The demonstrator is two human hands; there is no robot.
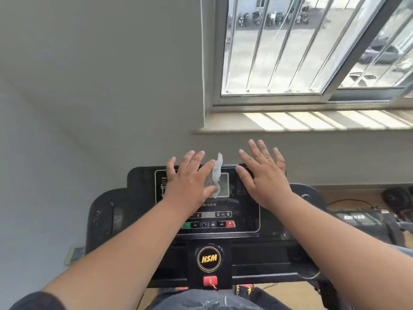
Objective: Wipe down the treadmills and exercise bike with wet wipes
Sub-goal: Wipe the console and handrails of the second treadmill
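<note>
Black treadmill console (207,211) under two outstretched hands, a wet wipe (216,175) at the display.

Pale and crumpled, the wet wipe is pinched between the thumb and forefinger of the left hand (190,180), whose other fingers lie straight over the top edge of the console; it hangs over the grey screen (223,185) just right of that hand. Beside it, apart from the wipe, the right hand (264,175) is spread flat with fingers straight. To wipe well, I judge the cloth should be flattened under the palm and drawn in overlapping passes, lightly over the buttons below the wrists. Readable: "HSM" on the round yellow badge (209,258) between the forearms; "12" and "16" on the speed keys.
</note>
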